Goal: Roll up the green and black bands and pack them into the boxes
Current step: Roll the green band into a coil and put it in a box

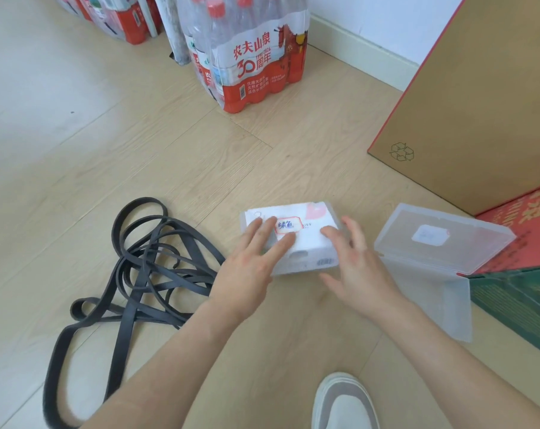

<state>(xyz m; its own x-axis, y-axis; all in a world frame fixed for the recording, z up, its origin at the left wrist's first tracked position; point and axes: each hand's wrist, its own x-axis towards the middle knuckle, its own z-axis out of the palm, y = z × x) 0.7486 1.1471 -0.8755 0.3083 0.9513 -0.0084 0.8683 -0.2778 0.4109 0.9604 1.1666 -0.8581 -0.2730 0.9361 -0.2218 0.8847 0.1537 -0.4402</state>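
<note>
two clear boxes sit on the floor (pixel 138 150): a closed box (pixel 305 243) at centre and an open box (pixel 442 236) just right of it. the left hand (pixel 250 267) lies with flat fingers on the closed lid, and the right hand (pixel 358 264) is spread at its right edge; neither grips anything. one tangle of black bands (pixel 157 261) lies to the left with open floor around it. the water pack (pixel 253 57) reads 农夫山泉 30周年.

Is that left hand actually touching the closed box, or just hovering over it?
Touching. In the head view the left hand lays straight fingers flat on the closed box, partly over its label; no gap shows.
</note>
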